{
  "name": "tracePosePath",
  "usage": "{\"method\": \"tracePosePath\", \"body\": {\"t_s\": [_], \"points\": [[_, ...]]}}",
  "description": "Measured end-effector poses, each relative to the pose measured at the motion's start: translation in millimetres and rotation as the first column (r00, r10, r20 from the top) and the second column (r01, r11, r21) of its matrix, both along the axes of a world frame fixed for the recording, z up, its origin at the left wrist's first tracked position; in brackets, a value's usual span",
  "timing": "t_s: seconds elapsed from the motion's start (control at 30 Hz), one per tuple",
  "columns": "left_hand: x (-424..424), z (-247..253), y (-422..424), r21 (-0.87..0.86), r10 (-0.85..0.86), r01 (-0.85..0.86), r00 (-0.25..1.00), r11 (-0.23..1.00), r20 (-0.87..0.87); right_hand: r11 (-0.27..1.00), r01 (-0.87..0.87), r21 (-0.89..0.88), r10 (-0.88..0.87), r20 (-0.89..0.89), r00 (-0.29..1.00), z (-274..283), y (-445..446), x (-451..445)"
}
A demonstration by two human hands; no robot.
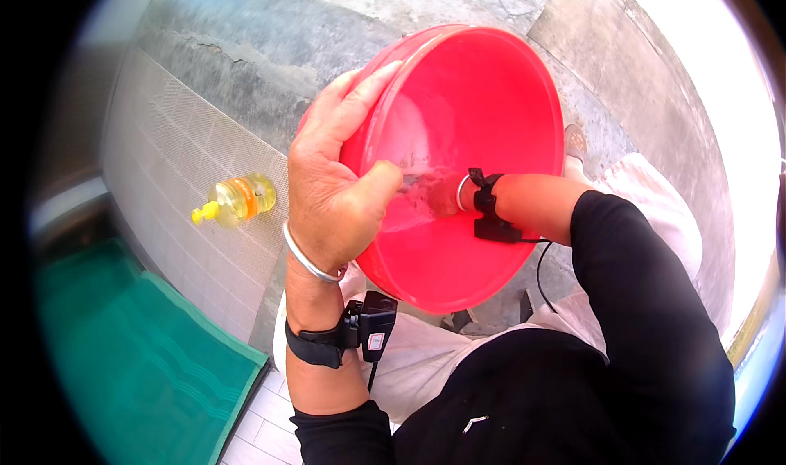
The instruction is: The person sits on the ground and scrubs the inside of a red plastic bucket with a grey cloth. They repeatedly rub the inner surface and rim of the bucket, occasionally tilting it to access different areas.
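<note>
A large red plastic basin [485, 109] is tilted on its side, its opening facing me, with a little water and foam on the inner wall. My left hand [344, 189] grips its left rim, fingers spread over the outside and thumb inside. Inside the basin is my right hand [443, 198], against the lower wall; its fingers are blurred by the water and red glare, so whether they hold anything does not show. Both wrists carry a bangle and a strapped black device. A pump bottle of yellow liquid [242, 200] lies left of my left hand.
Under the bottle is a pale meshed mat [184, 158]. A green cloth or mat [166, 354] spreads at the lower left beside white tiles [270, 428]. Cracked grey concrete floor [258, 47] surrounds the basin. A black cable [540, 274] hangs from the right wrist device.
</note>
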State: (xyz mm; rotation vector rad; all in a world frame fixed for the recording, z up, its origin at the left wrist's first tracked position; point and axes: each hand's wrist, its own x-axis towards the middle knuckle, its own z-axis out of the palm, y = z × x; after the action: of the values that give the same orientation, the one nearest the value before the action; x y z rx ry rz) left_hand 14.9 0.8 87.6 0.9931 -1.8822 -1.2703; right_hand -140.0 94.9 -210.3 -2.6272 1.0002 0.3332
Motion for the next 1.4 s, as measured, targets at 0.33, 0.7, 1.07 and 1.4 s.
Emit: {"method": "tracePosePath", "body": {"t_s": [0.33, 0.7, 1.07, 1.4], "points": [[-1, -2, -3, -0.098, -0.043, 0.045, 0.999, 0.994, 0.029, 0.926, 0.373, -0.065, -0.361, 0.146, 0.921, -19, -48, -8], [-1, 4, 0, 0.013, -0.017, 0.017, 1.000, 1.000, 0.023, 0.945, 0.223, 0.238, -0.279, 0.238, 0.930, 0, 6, 72], [1, 1, -1, -0.018, -0.085, 0.085, 0.996, 0.996, 0.039, 0.449, 0.645, 0.618, -0.776, -0.089, 0.625, -9, -134, 62], [9, -2, 2, -0.049, -0.076, 0.080, 0.995, 0.996, 0.070, 0.730, 0.581, 0.359, -0.683, 0.415, 0.602, 17, -112, 142]]}}
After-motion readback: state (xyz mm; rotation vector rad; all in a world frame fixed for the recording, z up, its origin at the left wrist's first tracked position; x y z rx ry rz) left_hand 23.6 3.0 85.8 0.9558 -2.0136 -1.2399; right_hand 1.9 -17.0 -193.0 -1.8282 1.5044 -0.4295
